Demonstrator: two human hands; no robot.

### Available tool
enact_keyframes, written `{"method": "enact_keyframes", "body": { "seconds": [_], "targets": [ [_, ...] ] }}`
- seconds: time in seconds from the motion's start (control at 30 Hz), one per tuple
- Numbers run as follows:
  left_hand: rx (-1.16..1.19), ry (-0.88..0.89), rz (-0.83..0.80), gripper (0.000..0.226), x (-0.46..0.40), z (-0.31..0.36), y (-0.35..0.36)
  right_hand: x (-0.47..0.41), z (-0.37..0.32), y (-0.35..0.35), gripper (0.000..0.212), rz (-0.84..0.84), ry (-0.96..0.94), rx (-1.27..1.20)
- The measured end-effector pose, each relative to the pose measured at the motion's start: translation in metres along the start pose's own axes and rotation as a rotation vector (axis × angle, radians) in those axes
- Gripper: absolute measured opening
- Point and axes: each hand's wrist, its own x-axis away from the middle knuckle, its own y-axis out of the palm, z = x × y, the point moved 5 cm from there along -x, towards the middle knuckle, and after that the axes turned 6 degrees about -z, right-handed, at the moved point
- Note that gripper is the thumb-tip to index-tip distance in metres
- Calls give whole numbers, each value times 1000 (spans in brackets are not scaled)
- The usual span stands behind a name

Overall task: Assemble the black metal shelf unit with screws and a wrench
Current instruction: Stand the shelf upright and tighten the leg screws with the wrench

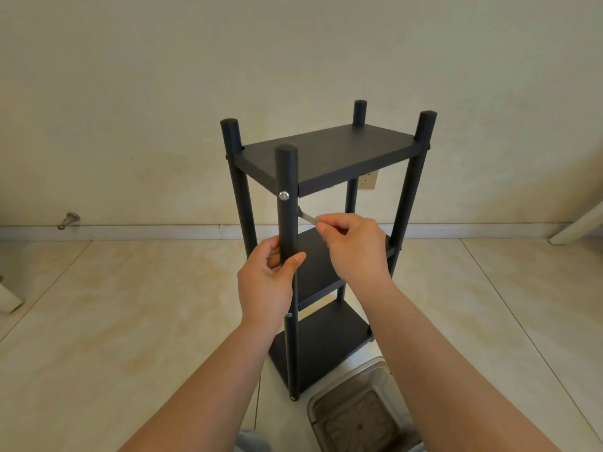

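I noted left hand gripped the near post, probably steadying the shelf unit; right hand pinched the wrench behind it, likely tightening.

Matt black shelf with fine grain; shiny metal screw; bright metal wrench; glossy tiled floor; dull steel tray.

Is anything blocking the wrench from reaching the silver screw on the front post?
Partly. The wrench, pinched in the right hand, points in from behind the front post, so the post itself hides its tip. The screw faces the camera higher up the post, uncovered. The left hand holds the post below it.
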Motion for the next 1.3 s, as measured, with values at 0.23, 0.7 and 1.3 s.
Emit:
{"method": "enact_keyframes", "body": {
  "seconds": [0.23, 0.7, 1.3],
  "targets": [
    [-4, -4, -2, 30, -2, -1, 0, -11, -15, -2, 25, 52, -74, -39],
    [-44, 21, -41, 28, -2, 0, -5, -6, -9, 14, 9, -162, -43, 1],
    [-55, 19, -44, 29, -2, 0, -8, -6, -9, 3, 18, 4, -33, -92]
  ]
}}
